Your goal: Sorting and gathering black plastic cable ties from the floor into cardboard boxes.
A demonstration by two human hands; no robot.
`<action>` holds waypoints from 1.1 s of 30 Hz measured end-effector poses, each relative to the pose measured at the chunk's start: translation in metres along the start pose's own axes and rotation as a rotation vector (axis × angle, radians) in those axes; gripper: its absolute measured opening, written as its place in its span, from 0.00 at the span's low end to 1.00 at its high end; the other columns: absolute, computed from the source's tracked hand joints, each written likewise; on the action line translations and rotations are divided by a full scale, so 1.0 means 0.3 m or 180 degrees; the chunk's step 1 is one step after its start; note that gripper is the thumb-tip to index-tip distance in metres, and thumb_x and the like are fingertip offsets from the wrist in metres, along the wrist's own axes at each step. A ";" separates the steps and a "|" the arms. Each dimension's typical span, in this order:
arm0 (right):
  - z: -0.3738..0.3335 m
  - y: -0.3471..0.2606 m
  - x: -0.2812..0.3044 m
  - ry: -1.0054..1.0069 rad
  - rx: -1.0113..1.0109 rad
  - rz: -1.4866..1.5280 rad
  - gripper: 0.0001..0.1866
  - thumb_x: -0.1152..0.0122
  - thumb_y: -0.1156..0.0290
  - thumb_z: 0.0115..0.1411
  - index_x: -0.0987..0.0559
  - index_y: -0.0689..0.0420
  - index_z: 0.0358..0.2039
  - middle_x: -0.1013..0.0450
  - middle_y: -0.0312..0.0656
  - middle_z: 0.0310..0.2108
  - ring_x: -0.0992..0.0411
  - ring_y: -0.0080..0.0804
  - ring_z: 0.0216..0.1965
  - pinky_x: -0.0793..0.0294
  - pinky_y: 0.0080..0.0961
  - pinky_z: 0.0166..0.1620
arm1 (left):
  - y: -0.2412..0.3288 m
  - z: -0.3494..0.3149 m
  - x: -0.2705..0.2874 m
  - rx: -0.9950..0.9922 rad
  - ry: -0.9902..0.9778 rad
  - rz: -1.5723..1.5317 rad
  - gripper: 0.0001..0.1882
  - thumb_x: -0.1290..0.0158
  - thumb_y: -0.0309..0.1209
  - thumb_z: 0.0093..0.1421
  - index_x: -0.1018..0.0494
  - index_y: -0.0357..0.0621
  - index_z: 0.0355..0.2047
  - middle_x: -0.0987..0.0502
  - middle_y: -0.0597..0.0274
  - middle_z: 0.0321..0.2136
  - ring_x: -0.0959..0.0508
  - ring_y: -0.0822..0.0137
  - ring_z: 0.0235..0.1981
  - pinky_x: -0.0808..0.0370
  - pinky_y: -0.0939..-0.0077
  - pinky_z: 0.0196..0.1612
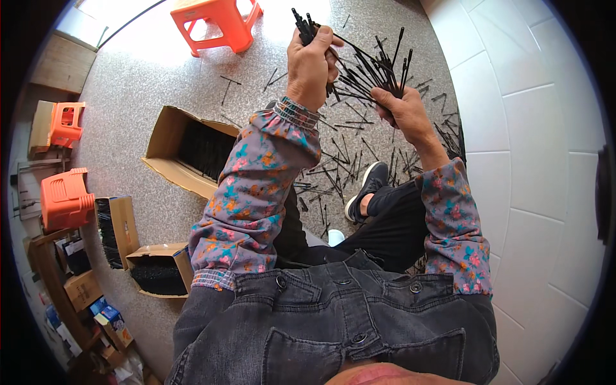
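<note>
My left hand (308, 74) is closed around a tight bundle of thin black rods (304, 29), whose ends stick out above and below the fist. To its right, my right hand (407, 114) grips a second bunch of black rods (372, 74), fanned out loosely. One rod spans the gap between the hands. What these rods are for does not show; they are slim with slightly thicker ends. Many more loose rods (337, 183) lie scattered on the floor below. An open cardboard box (183, 179) beside my left forearm holds dark, densely packed rods.
Two smaller cardboard boxes with black contents, one upright (125, 224) and one lying open (179, 260), stand at the left. Orange plastic stools are at the top (234, 29) and left (67, 199). A shelf with cartons (83, 289) lines the far left; a white tiled wall (520, 122) bounds the right.
</note>
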State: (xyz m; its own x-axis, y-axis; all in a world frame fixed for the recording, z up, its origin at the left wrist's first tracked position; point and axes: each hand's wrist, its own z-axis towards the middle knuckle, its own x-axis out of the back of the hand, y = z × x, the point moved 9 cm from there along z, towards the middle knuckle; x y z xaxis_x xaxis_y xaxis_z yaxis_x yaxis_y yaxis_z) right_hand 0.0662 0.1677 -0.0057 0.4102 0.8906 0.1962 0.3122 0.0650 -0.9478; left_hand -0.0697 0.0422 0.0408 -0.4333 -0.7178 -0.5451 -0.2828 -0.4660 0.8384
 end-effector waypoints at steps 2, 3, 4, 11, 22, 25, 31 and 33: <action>-0.003 -0.004 0.003 -0.0008 -0.0004 0.0020 0.14 0.39 0.57 0.55 0.26 0.54 0.23 0.34 0.28 0.14 0.41 0.11 0.13 0.48 0.10 0.14 | 0.009 0.006 -0.022 0.0041 -0.0273 -0.0171 0.10 0.54 0.34 0.61 0.34 0.44 0.24 0.31 0.66 0.18 0.36 0.79 0.16 0.41 0.84 0.13; -0.005 -0.006 0.001 -0.0019 -0.0004 0.0046 0.14 0.39 0.57 0.54 0.26 0.54 0.23 0.34 0.28 0.14 0.41 0.11 0.13 0.48 0.10 0.14 | 0.012 0.007 -0.032 0.0060 -0.0409 -0.0252 0.10 0.54 0.34 0.61 0.34 0.44 0.24 0.31 0.66 0.17 0.36 0.79 0.17 0.40 0.84 0.13; -0.006 -0.008 0.000 -0.0031 -0.0004 0.0074 0.14 0.39 0.57 0.54 0.26 0.54 0.23 0.34 0.28 0.14 0.41 0.11 0.13 0.48 0.10 0.14 | 0.005 0.010 -0.028 0.0060 -0.0408 -0.0249 0.10 0.54 0.34 0.61 0.34 0.44 0.24 0.31 0.66 0.17 0.36 0.79 0.17 0.40 0.84 0.13; -0.003 -0.011 0.010 0.0016 0.0114 -0.0034 0.14 0.40 0.58 0.55 0.26 0.54 0.21 0.34 0.28 0.14 0.40 0.12 0.13 0.46 0.11 0.15 | -0.100 -0.016 -0.035 0.0684 -0.0269 0.0331 0.11 0.48 0.35 0.57 0.29 0.40 0.26 0.27 0.66 0.19 0.35 0.79 0.15 0.37 0.84 0.16; 0.008 -0.016 0.001 0.0067 0.0522 -0.0425 0.12 0.42 0.63 0.57 0.26 0.59 0.23 0.34 0.29 0.14 0.38 0.15 0.17 0.41 0.16 0.20 | -0.148 -0.050 -0.119 -0.0084 -0.0420 0.1873 0.12 0.41 0.34 0.47 0.25 0.37 0.18 0.29 0.69 0.11 0.31 0.75 0.14 0.34 0.79 0.19; 0.008 -0.022 0.002 0.0092 0.0575 -0.0397 0.12 0.42 0.63 0.56 0.26 0.59 0.23 0.34 0.29 0.14 0.38 0.15 0.17 0.41 0.16 0.20 | -0.135 -0.053 -0.112 0.0021 -0.0254 0.1713 0.11 0.42 0.33 0.48 0.25 0.36 0.17 0.30 0.70 0.11 0.32 0.77 0.14 0.35 0.80 0.18; 0.007 -0.021 0.003 0.0042 0.0443 -0.0380 0.12 0.42 0.63 0.56 0.26 0.58 0.23 0.34 0.29 0.14 0.38 0.15 0.16 0.41 0.15 0.19 | -0.127 -0.041 -0.061 0.0230 0.0112 0.1171 0.12 0.44 0.33 0.52 0.25 0.37 0.17 0.30 0.71 0.12 0.35 0.79 0.13 0.39 0.80 0.15; 0.010 -0.014 0.005 0.0038 0.0415 -0.0400 0.12 0.42 0.63 0.56 0.26 0.58 0.23 0.34 0.29 0.15 0.38 0.15 0.16 0.41 0.15 0.19 | -0.113 -0.029 -0.044 0.0288 0.0115 0.0963 0.11 0.46 0.33 0.54 0.26 0.38 0.20 0.31 0.71 0.13 0.36 0.79 0.12 0.40 0.82 0.14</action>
State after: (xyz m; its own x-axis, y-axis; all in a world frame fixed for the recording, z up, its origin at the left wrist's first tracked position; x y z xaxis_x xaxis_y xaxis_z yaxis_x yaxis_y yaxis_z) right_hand 0.0629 0.1699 -0.0020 0.3853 0.8665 0.3173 0.2482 0.2339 -0.9401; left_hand -0.0469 0.0629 0.0197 -0.4791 -0.8355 -0.2691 -0.2215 -0.1816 0.9581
